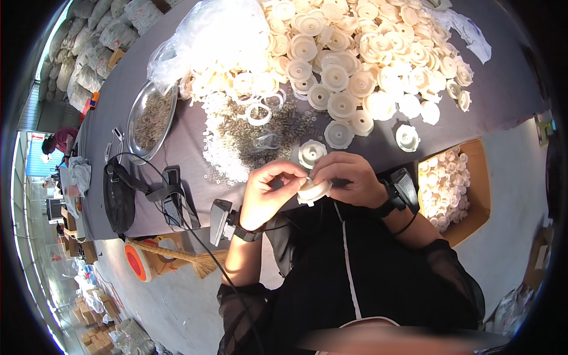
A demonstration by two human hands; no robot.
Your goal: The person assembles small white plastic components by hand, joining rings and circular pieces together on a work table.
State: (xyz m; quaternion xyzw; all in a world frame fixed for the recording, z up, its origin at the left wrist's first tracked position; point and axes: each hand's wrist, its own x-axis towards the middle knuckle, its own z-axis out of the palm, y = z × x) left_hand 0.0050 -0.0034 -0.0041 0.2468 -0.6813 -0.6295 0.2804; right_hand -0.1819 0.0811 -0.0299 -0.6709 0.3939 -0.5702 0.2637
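Observation:
My left hand [271,190] and my right hand [353,179] meet at the table's near edge over a cream round plastic part [313,191] with a notched rim. The right hand grips its side and top. The left hand's thumb and fingertips pinch together at its upper edge; anything small between them is too hidden to make out. Just beyond the fingers lies a similar round part [311,154] face up. Another whitish disc [339,135] rests farther back. Small metal springs [266,133] and tiny white rings [222,154] are heaped beyond my left hand.
A large pile of cream round parts [361,53] covers the table's far side, beside a clear plastic bag [207,44]. A metal tray [172,113] of small springs stands left, near a black pouch [119,201] and cables. A cardboard box [482,195] of parts stands at right.

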